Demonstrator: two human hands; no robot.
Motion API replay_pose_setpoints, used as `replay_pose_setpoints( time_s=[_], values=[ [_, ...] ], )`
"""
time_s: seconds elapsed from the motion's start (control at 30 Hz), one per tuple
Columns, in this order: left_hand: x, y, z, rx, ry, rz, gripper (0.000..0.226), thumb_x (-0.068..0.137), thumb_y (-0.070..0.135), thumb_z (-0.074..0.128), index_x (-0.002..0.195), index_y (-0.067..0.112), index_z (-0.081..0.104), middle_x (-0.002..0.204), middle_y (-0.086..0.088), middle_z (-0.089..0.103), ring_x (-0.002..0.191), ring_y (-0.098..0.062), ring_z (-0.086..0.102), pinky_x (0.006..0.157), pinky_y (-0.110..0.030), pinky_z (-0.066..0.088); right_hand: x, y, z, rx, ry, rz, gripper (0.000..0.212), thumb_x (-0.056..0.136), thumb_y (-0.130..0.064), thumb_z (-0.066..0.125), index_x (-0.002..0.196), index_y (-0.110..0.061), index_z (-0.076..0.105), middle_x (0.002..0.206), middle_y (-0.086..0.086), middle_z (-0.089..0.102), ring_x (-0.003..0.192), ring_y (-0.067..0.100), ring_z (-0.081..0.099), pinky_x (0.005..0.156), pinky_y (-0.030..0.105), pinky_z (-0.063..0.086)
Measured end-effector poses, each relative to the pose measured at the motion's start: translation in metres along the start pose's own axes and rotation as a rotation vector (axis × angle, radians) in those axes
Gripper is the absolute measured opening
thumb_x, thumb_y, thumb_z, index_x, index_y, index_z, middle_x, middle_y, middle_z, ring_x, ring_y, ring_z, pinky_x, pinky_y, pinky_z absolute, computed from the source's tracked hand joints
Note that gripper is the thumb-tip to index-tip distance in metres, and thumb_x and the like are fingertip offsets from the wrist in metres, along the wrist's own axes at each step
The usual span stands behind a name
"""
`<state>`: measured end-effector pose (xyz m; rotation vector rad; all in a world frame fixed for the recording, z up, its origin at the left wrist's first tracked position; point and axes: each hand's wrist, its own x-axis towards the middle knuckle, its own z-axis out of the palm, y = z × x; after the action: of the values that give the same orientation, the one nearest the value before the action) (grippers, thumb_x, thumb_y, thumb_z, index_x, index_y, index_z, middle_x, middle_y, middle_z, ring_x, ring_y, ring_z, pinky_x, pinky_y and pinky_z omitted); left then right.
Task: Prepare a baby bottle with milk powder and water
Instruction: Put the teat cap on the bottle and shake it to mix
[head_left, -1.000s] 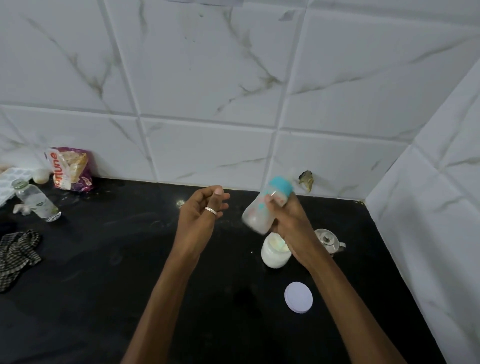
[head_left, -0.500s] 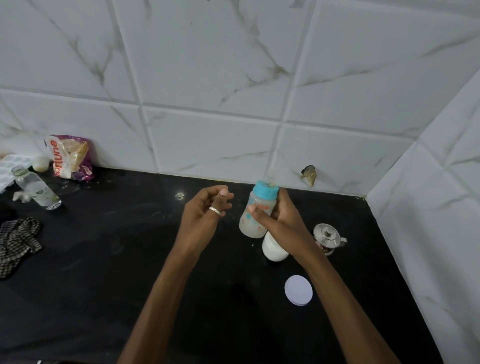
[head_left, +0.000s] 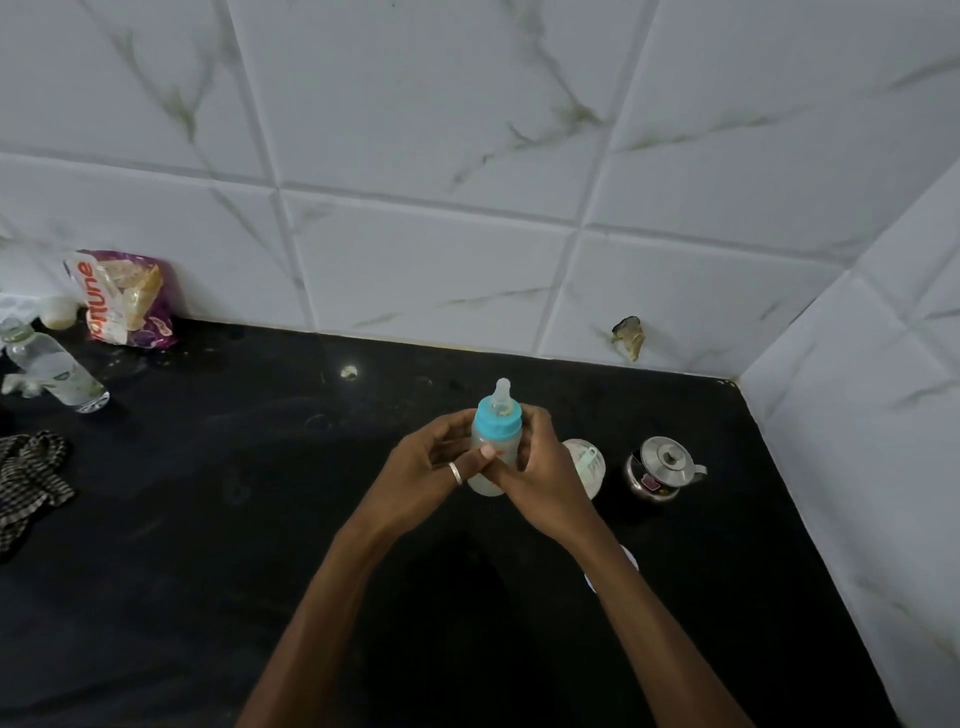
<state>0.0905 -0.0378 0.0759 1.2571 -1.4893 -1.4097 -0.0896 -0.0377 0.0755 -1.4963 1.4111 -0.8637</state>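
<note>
Holding the bottle (head_left: 497, 423) upright in both hands over the counter (head_left: 234, 545).
Bottle's long axis stands near vertical, teat uppermost and leaning slightly toward the tiled wall. It has a clear teat, a blue screw collar and a translucent body showing cloudy whitish liquid at the base; small red print is partly visible on the body. Left hand (head_left: 431, 467) wraps the body from the left, fingers curled, thumb lying across the front, a ring on one finger. Right hand (head_left: 550, 483) wraps it from the right, fingers curled up behind the collar. Both hands are closed firmly around the bottle, touching each other at the front. Bottle sits mid-counter, just left of the open jar (head_left: 589, 465), with the steel pot (head_left: 665, 467) farther right.
</note>
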Motion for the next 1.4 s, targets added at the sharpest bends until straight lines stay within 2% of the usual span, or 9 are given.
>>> replay_pose_setpoints(
  time_s=[0.17,0.33,0.47,0.67,0.8,0.93,1.1,1.3,1.4],
  values=[
    [0.007,-0.028,-0.008,-0.035,-0.021,-0.031,0.055,0.088,0.028,0.077,0.14,0.031,0.058,0.132,0.013,0.069,0.123,-0.005,0.065,0.108,-0.04,0.052,0.002,0.02,0.023,-0.025,0.0,0.076,0.06,0.09,-0.027,0.079,0.134,-0.034,0.038,0.133,-0.011,0.057,0.121,0.004,0.058,0.1,0.024,0.052],
    [0.02,-0.055,-0.014,-0.07,-0.043,-0.051,0.055,0.087,0.022,0.08,0.138,0.033,0.061,0.129,0.016,0.07,0.122,-0.004,0.065,0.106,-0.043,0.054,0.01,0.039,0.041,-0.071,0.044,0.128,0.056,0.09,-0.027,0.078,0.13,-0.04,0.041,0.119,-0.024,0.058,0.11,-0.012,0.059,0.09,0.013,0.05],
    [0.038,-0.076,-0.013,-0.06,-0.02,-0.031,0.058,0.086,0.015,0.081,0.138,0.03,0.061,0.129,0.015,0.07,0.121,-0.003,0.066,0.102,-0.038,0.057,0.023,0.056,0.054,-0.112,0.171,0.092,0.05,0.09,-0.019,0.077,0.126,-0.043,0.05,0.121,-0.022,0.062,0.113,-0.01,0.059,0.09,0.011,0.049],
    [0.066,-0.098,-0.011,-0.012,0.025,-0.035,0.056,0.085,0.012,0.082,0.135,0.03,0.062,0.126,0.015,0.071,0.117,0.003,0.066,0.098,-0.02,0.055,0.052,0.079,0.061,-0.16,0.186,0.124,0.055,0.089,-0.015,0.078,0.117,-0.053,0.051,0.113,-0.026,0.065,0.108,-0.009,0.064,0.092,0.019,0.053],
    [0.077,-0.107,-0.01,0.009,0.035,-0.047,0.055,0.086,0.01,0.08,0.131,0.035,0.061,0.122,0.018,0.07,0.115,0.005,0.066,0.091,-0.014,0.053,0.065,0.092,0.065,-0.163,0.159,0.162,0.045,0.09,-0.019,0.076,0.126,-0.039,0.056,0.116,-0.019,0.067,0.108,-0.006,0.064,0.093,0.022,0.055],
    [0.082,-0.12,-0.008,0.032,0.031,-0.076,0.055,0.086,0.008,0.08,0.134,0.027,0.064,0.125,0.013,0.072,0.115,0.003,0.067,0.097,-0.021,0.055,0.069,0.1,0.066,-0.197,0.13,0.173,0.045,0.09,-0.019,0.075,0.128,-0.033,0.056,0.115,-0.02,0.066,0.107,-0.01,0.063,0.091,0.017,0.052],
    [0.084,-0.131,-0.006,0.068,-0.003,-0.112,0.06,0.086,0.004,0.078,0.14,0.023,0.061,0.132,0.01,0.069,0.12,0.001,0.064,0.105,-0.03,0.054,0.065,0.112,0.068,-0.198,0.113,0.197,0.049,0.089,-0.023,0.077,0.129,-0.037,0.053,0.119,-0.019,0.064,0.111,-0.003,0.064,0.099,0.033,0.056],
    [0.086,-0.13,-0.006,0.065,-0.005,-0.202,0.081,0.083,0.009,0.083,0.154,0.017,0.044,0.151,0.0,0.055,0.138,-0.011,0.053,0.114,-0.031,0.045,0.066,0.11,0.063,-0.233,0.08,0.231,0.08,0.09,-0.021,0.077,0.156,-0.016,0.033,0.153,0.003,0.051,0.138,0.013,0.05,0.111,0.027,0.04],
    [0.081,-0.136,-0.006,0.057,0.007,-0.252,0.09,0.08,0.013,0.086,0.157,0.016,0.039,0.156,-0.004,0.05,0.142,-0.016,0.049,0.116,-0.034,0.043,0.06,0.113,0.059,-0.237,0.087,0.247,0.087,0.088,-0.024,0.08,0.159,-0.016,0.028,0.159,0.006,0.044,0.145,0.018,0.044,0.118,0.036,0.04]
  ],
)
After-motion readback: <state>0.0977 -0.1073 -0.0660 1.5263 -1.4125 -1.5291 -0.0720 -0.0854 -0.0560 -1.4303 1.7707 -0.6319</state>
